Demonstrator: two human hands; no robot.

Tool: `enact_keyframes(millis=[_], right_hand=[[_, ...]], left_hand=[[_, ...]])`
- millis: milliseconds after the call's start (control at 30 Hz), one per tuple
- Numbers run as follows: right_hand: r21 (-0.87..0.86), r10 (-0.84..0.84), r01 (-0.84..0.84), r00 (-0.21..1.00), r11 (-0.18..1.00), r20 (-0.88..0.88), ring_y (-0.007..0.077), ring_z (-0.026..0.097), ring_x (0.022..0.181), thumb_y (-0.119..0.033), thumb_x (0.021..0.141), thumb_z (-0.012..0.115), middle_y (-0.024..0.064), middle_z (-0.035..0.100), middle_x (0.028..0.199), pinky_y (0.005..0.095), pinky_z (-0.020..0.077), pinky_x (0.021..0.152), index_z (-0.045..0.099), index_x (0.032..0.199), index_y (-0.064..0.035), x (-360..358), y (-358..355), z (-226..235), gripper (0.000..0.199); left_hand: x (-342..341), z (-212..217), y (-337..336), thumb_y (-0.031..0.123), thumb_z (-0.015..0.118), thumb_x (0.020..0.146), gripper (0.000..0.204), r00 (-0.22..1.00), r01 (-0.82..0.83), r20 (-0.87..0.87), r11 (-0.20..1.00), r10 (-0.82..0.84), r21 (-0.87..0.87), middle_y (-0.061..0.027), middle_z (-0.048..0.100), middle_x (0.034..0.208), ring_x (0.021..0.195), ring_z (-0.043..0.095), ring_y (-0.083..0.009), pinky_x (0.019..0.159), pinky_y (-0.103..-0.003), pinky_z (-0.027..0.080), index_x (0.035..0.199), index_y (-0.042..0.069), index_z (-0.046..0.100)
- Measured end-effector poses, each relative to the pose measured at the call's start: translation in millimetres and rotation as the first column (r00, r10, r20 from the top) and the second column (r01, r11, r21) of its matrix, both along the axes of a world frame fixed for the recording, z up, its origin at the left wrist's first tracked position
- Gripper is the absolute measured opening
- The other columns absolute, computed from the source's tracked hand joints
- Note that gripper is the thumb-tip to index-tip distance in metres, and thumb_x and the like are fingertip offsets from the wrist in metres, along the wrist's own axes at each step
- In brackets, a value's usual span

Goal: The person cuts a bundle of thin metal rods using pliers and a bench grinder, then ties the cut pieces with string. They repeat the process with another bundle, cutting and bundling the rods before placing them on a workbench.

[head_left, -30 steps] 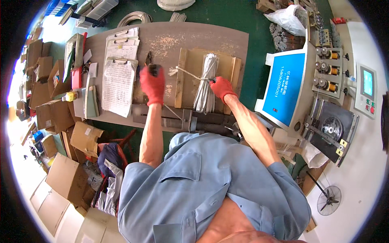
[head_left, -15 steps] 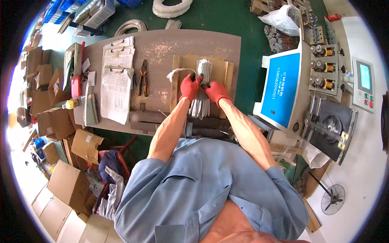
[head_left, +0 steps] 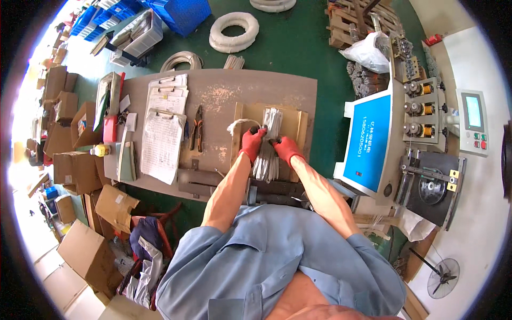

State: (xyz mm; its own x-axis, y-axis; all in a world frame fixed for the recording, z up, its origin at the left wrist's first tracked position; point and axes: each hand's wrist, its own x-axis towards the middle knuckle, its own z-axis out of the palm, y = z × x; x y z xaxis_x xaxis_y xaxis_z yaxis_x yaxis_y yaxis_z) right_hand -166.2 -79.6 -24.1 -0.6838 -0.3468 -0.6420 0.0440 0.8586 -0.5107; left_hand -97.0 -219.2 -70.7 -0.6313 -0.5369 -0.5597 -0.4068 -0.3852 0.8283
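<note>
A bundle of thin silver metal rods (head_left: 272, 120) lies lengthwise in a shallow wooden tray (head_left: 238, 113) on the table. My left hand (head_left: 251, 144), in a red glove with dark fingertips, is closed at the left side of the bundle's middle. A loop of white cord (head_left: 238, 124) comes over the tray's left side and runs to its fingers. On the opposite side, my right hand (head_left: 287, 149), gloved the same way, is closed against the rods. Whatever its fingers pinch is hidden.
Pliers (head_left: 196, 130) and clipboards with papers (head_left: 160, 141) lie left on the brown table (head_left: 256, 85). A dark metal fixture (head_left: 208, 184) lines the near edge. At right stands a machine with a blue panel (head_left: 368, 141). Wire coils (head_left: 233, 32) rest on the green floor beyond.
My view has tilted, so the table and hands sit lower in the picture and more floor shows beyond. Both hands stay closed at the middle of the rods.
</note>
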Motion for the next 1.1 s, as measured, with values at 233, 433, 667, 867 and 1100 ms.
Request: enact_keyframes(millis=[233,433,667,867,1100], right_hand=[[0.044,0.044,-0.043,0.999,0.998,-0.021,0.0407,0.062,0.097,-0.045,0.081,0.061,0.0251,0.064,0.099,0.0461,0.0489,0.082,0.067,0.101,-0.0025,1.3,-2.9,14.5,0.047],[0.041,0.031,-0.03,0.999,0.999,-0.017,0.0408,0.061,0.098,-0.043,0.084,0.061,0.0263,0.064,0.101,0.0471,0.0482,0.084,0.066,0.1,-0.0008,0.6,-1.7,2.9,0.046],[0.035,0.028,-0.026,0.998,0.999,-0.049,0.0426,0.061,0.098,-0.043,0.083,0.061,0.0254,0.064,0.101,0.0467,0.0482,0.086,0.065,0.105,-0.001,2.1,3.3,-3.5,0.048],[-0.051,0.014,-0.017,0.998,0.999,-0.057,0.0415,0.06,0.098,-0.043,0.083,0.059,0.0239,0.064,0.099,0.0463,0.0483,0.083,0.066,0.102,-0.0038,3.6,1.7,-0.8,0.044],[-0.118,-0.033,0.02,0.994,0.993,-0.102,0.0383,0.063,0.091,-0.046,0.085,0.057,0.0212,0.066,0.092,0.0441,0.0485,0.074,0.066,0.097,-0.0059,6.2,6.3,-0.9,0.043]], left_hand=[[3.2,-100.1,-14.4,0.026,0.07,0.077,0.033,0.986,-0.157,0.079,0.98,0.148,0.123,-0.0122,0.068,0.098,0.087,0.064,-0.0233,0.078,-0.035,0.049,0.099,0.001,0.065],[10.4,-47.7,-8.6,0.022,0.065,0.081,0.028,0.958,-0.273,0.071,0.958,0.279,-0.088,-0.0146,0.07,0.09,0.077,0.065,-0.0249,0.071,-0.036,0.05,0.093,-0.003,0.068],[26.1,16.6,7.0,0.032,0.063,0.087,0.03,0.924,-0.38,0.086,0.866,0.373,0.325,0.0027,0.057,0.067,0.059,0.05,-0.012,0.056,-0.03,0.04,0.083,0.003,0.067],[-6.3,-10.8,4.2,0.029,0.066,0.085,0.027,0.943,-0.26,0.257,0.95,0.21,0.176,-0.0051,0.064,0.08,0.069,0.054,-0.0167,0.065,-0.034,0.043,0.09,0.003,0.068],[-5.7,-20.3,0.3,0.027,0.053,0.084,0.036,0.865,0.316,0.477,0.907,-0.155,-0.278,-0.0286,0.062,0.101,0.098,0.06,-0.0403,0.08,-0.043,0.047,0.095,-0.005,0.066]])
